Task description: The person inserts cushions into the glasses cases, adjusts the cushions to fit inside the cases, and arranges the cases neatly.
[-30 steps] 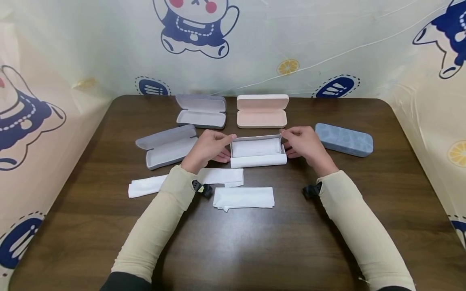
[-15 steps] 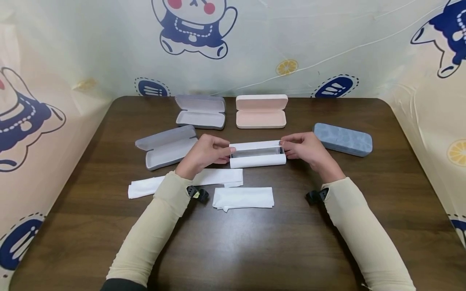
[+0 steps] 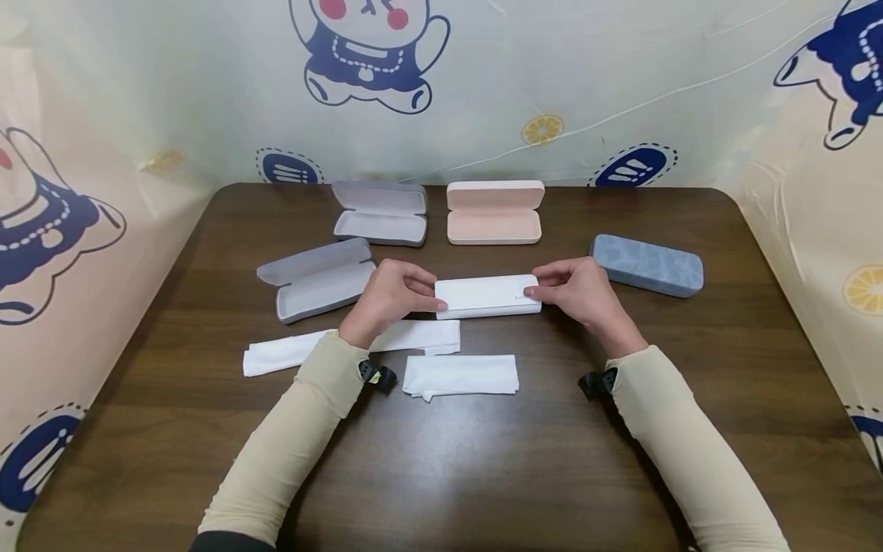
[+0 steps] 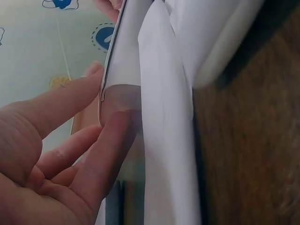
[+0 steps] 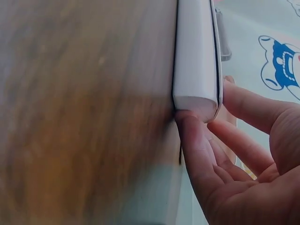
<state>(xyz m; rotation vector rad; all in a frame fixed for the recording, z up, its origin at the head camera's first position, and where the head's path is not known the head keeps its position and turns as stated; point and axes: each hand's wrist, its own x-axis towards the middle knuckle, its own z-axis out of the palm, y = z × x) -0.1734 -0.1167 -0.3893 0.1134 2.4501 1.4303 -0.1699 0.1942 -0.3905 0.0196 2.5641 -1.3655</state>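
A white glasses case (image 3: 483, 296) with small lettering on its lid lies closed mid-table. My left hand (image 3: 398, 297) holds its left end, thumb on the lid edge; in the left wrist view the fingers touch the end of the case (image 4: 126, 56). At the opposite end, my right hand (image 3: 578, 293) grips the case with the thumb on top near the lettering. The right wrist view shows the rounded end of the case (image 5: 197, 56) against those fingers. Two folded white cloths lie nearer: a long cloth (image 3: 422, 335), partly behind the left forearm, and a shorter cloth (image 3: 461, 374).
Two grey glasses cases stand open, one at the back (image 3: 382, 228) and one beside my left hand (image 3: 324, 291). An open pink case (image 3: 494, 228) stands at the back. Right of my right hand lies a closed blue case (image 3: 648, 265). A patterned curtain (image 3: 483, 92) surrounds the brown table (image 3: 497, 475).
The white case's lid has swung down toward me, from open to closed. Both hands have followed it, thumbs shifting down from the lid's raised edge to its front.
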